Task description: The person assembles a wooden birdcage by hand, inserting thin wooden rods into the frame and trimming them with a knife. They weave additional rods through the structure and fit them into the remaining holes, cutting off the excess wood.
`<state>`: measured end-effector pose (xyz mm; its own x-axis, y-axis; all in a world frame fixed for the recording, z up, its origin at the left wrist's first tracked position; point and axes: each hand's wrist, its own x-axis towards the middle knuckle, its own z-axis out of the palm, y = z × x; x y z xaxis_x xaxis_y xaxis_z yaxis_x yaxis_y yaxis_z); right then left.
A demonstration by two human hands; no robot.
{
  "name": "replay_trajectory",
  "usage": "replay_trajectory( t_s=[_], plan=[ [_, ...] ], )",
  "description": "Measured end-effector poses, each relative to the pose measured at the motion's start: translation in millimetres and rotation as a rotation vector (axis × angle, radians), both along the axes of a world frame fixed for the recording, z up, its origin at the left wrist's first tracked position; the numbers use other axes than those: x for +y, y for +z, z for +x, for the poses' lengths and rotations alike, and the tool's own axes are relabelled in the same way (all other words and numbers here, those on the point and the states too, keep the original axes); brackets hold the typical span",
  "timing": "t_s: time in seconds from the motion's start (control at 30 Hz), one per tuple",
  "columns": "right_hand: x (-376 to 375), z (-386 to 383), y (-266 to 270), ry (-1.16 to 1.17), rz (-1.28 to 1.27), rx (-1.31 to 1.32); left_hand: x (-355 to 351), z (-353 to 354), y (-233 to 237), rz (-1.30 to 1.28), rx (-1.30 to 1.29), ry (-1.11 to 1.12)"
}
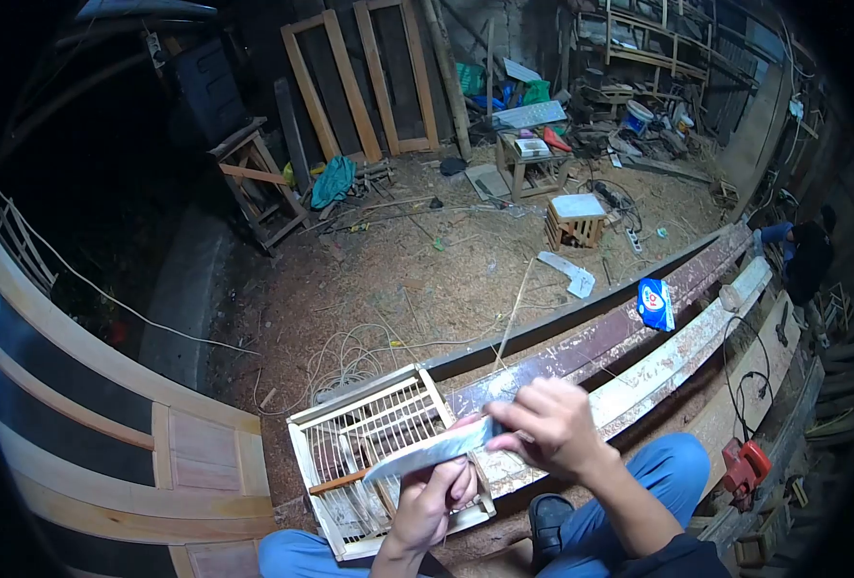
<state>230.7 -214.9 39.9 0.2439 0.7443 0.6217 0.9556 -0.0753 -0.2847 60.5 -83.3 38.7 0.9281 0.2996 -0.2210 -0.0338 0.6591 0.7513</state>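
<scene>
A long, pale, blade-shaped flat piece [427,453] slants across the middle of the view, its narrow end to the lower left. My left hand [434,501] is closed around it from below, thumb up along its side. At the wide end, my right hand [547,424] is curled shut, fingertips pressed on that end; part of the grip is hidden. Under both hands sits a cage-like wooden frame with thin bars [313,482], close by my knees. A thin stick [516,313] rises beyond my right hand.
Long planks [653,376] form a bench running to the right, with a blue packet [654,304] on it. A red power tool [745,469] lies at right. Wooden panels [206,453] stand at left. Coiled cord [350,361] lies on the floor. Another person [810,255] is at far right.
</scene>
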Motion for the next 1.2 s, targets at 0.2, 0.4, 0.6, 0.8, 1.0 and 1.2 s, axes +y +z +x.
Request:
replay_trajectory(
  t_s=[0.2,0.4,0.6,0.8,1.0,1.2],
  plan=[
    [-6.4,14.1,0.7,-0.146,0.003,0.034,0.2,1.6,-3.1,0.072,0.014,-0.014],
    [2.9,7.2,-0.9,-0.093,-0.008,0.073,0.7,6.6,-6.0,0.03,-0.042,-0.021],
    [3.9,1.5,-5.0,-0.02,-0.009,0.038,-6.1,10.6,-5.6,0.123,0.031,-0.025],
    [-0.8,9.1,-1.3,-0.055,-0.05,0.05,2.2,7.6,-14.1,0.184,0.044,-0.047],
    [3.4,10.5,-1.0,-0.078,-0.032,0.015,6.7,7.4,-19.3,0.088,0.054,-0.063],
    [-6.9,38.5,0.9,-0.361,0.059,0.072,-1.8,8.8,-9.9,0.146,-0.047,0.044]
  ],
)
